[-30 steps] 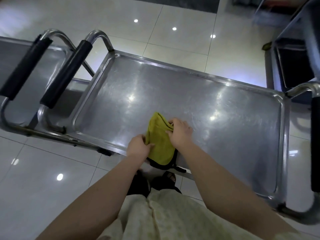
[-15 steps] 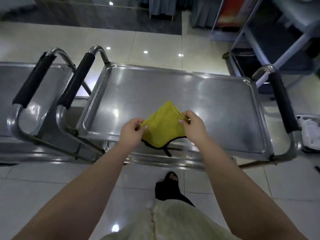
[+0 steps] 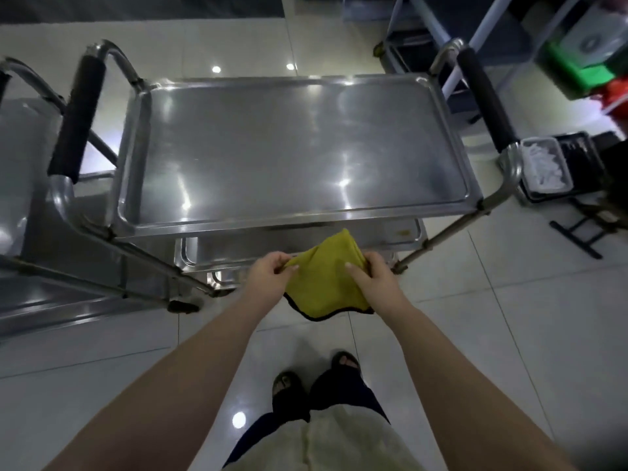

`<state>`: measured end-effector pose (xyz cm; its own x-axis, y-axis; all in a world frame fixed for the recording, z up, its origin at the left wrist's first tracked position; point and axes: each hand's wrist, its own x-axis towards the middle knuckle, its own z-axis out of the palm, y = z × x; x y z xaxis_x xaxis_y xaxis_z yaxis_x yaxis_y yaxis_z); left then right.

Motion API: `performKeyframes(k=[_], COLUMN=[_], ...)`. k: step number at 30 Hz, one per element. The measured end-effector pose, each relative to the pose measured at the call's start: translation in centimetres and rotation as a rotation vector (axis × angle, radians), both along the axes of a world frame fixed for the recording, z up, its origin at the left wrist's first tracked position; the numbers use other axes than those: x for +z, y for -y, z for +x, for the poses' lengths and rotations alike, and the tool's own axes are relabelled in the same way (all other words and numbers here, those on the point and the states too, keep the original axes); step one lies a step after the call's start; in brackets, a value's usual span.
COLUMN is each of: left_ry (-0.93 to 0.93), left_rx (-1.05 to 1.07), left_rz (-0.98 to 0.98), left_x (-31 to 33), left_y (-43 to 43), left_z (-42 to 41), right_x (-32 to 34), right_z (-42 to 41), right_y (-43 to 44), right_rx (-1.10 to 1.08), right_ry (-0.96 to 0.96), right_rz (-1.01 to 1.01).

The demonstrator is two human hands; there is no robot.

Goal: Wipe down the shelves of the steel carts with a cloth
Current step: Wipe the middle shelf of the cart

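Head view, looking down.

Cloth: the yellow cloth (image 3: 326,277) with a dark edge binding is held up between both hands, on the near side of the steel cart (image 3: 474,198). It does not touch the top shelf (image 3: 299,147). In the view its upper fold overlaps the near edge of the lower shelf (image 3: 234,248); I cannot tell whether it touches there. Its bottom edge hangs free over the tiled floor (image 3: 509,317).

Grip: I have the left hand (image 3: 270,275) pinching the cloth's left edge, with fingers and thumb closed on the fabric. The right hand (image 3: 377,283) grips the right edge, thumb lying across the near face and fingers curled behind. The cloth sags in folds between the two hands.

Cart: the top shelf is bare steel with a raised rim, and ceiling lights reflect on it. A black-sleeved handle (image 3: 76,120) stands at its left end and another black-sleeved handle (image 3: 482,96) at its right end.

Surroundings: a second steel cart (image 3: 20,158) sits just beside, on the left. To the right, near the right handle, there is a dark tray (image 3: 547,168) holding white items too blurred to identify. A green box (image 3: 584,69) is at far right. My feet in dark sandals (image 3: 287,385) are on the floor, at the near edge of the view.
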<state>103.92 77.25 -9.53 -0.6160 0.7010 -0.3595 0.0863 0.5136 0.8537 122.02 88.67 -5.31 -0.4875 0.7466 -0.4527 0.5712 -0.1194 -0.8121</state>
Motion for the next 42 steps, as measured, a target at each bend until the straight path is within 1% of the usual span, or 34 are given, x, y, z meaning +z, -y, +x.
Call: performKeyframes(k=[5, 7, 9, 12, 14, 16, 18, 19, 20, 21, 22, 25, 28, 30, 31, 33, 35, 36, 38, 40, 42], left_ry=[-0.051, -0.076, -0.123, -0.285, -0.427, -0.592, -0.762, -0.840, -0.900, -0.951, -0.990, -1.059, -1.035, -1.011, -0.999, -0.988, -0.998, -0.997, -0.994, -0.991, -0.989], left_rx=[-0.118, -0.178, -0.282, -0.354, -0.338, -0.339, -0.348, -0.350, -0.357, -0.372, -0.386, -0.403, -0.425, -0.457, -0.475, -0.498, -0.494, -0.482, -0.467, -0.474, -0.472], left_rz=[-0.104, -0.114, -0.118, -0.122, -0.136, -0.122, -0.077, -0.071, -0.091, -0.126, -0.161, -0.215, -0.285, -0.311, -0.323, -0.358, -0.398, -0.414, -0.428, -0.420, -0.389], left_x=[-6.8, -10.3, -14.3, -21.1, -25.2, -28.3, -30.7, -31.7, -32.6, -33.4, -34.0, -35.6, -36.6, -36.8, -36.8, -36.9, -37.0, -37.1, -37.4, -37.8, -38.0], left_y=[-4.6, -7.1, -10.0, -14.3, -16.9, -19.3, -21.7, -23.0, -24.2, -25.3, -26.4, -28.7, -29.9, -30.4, -30.7, -31.3, -31.9, -32.1, -32.3, -32.4, -32.7], left_z=[2.5, 3.3, 3.8, 3.6, 2.7, 1.5, -0.1, -1.1, -2.0, -3.0, -3.8, -6.1, -7.1, -7.1, -7.1, -7.2, -7.8, -8.2, -9.1, -9.5, -9.5], right_x=[-5.5, -8.8, -12.4, -17.6, -20.4, -22.7, -25.5, -27.5, -29.6, -32.0, -34.4, -39.5, -39.9, -38.8, -38.4, -38.4, -39.6, -40.4, -41.6, -41.8, -41.8], right_z=[1.0, 1.5, 2.3, 4.1, 5.5, 6.4, 6.8, 6.8, 6.7, 6.6, 6.5, 6.6, 6.6, 5.8, 5.2, 3.8, 2.6, 2.3, 2.7, 3.5, 3.1], right_y=[-2.8, -4.9, -7.9, -13.3, -17.0, -20.6, -23.9, -25.4, -26.4, -27.0, -27.3, -27.2, -27.1, -27.8, -28.5, -29.9, -30.8, -31.3, -33.0, -35.6, -37.6], right_rx=[0.013, -0.002, -0.029, -0.102, -0.172, -0.180, -0.067, 0.003, 0.068, 0.120, 0.166, 0.275, 0.321, 0.250, 0.177, 0.099, 0.141, 0.184, 0.232, 0.182, 0.078], right_ry=[0.158, 0.179, 0.167, 0.174, 0.167, 0.110, 0.103, 0.143, 0.217, 0.301, 0.362, 0.364, 0.358, 0.332, 0.343, 0.504, 0.643, 0.676, 0.706, 0.727, 0.761], right_rz=[0.033, 0.079, 0.175, 0.363, 0.582, 0.903, 1.263, 1.390, 1.441, 1.420, 1.352, 1.087, 0.881, 0.720, 0.712, 0.711, 0.605, 0.585, 0.626, 0.698, 0.705])
